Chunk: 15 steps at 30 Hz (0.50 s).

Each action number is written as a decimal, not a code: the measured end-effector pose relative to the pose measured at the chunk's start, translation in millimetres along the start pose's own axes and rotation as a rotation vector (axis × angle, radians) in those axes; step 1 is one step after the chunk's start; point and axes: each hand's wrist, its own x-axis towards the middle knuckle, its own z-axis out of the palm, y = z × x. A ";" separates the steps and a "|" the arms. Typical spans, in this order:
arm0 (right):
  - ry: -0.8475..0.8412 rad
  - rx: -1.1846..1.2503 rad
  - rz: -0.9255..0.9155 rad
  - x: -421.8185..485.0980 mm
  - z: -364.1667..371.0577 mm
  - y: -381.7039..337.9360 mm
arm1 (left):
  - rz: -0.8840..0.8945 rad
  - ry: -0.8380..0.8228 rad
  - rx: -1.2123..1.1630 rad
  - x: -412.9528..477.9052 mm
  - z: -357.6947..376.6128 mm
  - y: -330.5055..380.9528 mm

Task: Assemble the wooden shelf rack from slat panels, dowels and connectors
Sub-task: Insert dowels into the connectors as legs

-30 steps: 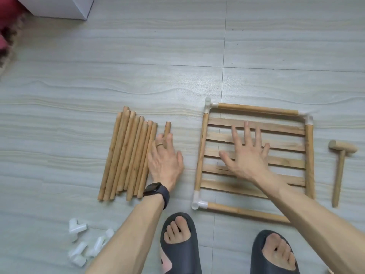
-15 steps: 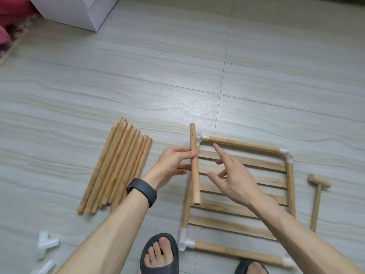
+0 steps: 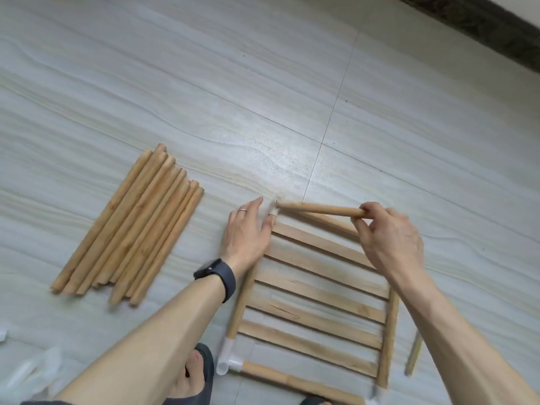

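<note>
Head view, looking down on a floor of pale grey streaked tiles (image 3: pixel 263 83).

- The square wooden slat panel frame (image 3: pixel 318 293) lies flat on the floor, just beyond the person's dark sandals (image 3: pixel 204 372). Round rails edge it, and a white plastic corner connector (image 3: pixel 229 359) sits at its near-left corner.
- Left hand (image 3: pixel 248 229): black wristwatch (image 3: pixel 217 276) on the wrist, thin ring (image 3: pixel 242 211) on one finger. The fingers are straight and hold nothing. The hand rests at the frame's far-left corner, thumb on the corner.
- Right hand (image 3: pixel 391 238): fingertips pinch the right end of a loose round light-wood dowel (image 3: pixel 318 208). The dowel is nearly level, just above the far rail, with its free end at the far-left corner.
- A pile of matching wooden dowels (image 3: pixel 131 229) lies side by side left of the frame, apart from it.
- A wooden mallet handle (image 3: pixel 413 358) lies right of the frame; its head is hidden by the forearm.
- Blurred white pieces (image 3: pixel 29 372) at bottom left; kind cannot be told.
</note>
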 end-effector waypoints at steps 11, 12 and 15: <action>-0.218 0.045 -0.036 -23.9 -8.7 -32.1 | 0.160 0.090 0.402 -15.6 66.5 -34.0; -0.231 0.028 -0.044 -26.0 -14.4 -32.9 | 0.159 0.090 0.404 -15.7 67.1 -34.4; -0.218 0.015 -0.075 -33.7 -32.5 -36.8 | 0.158 0.095 0.413 -17.2 67.2 -34.6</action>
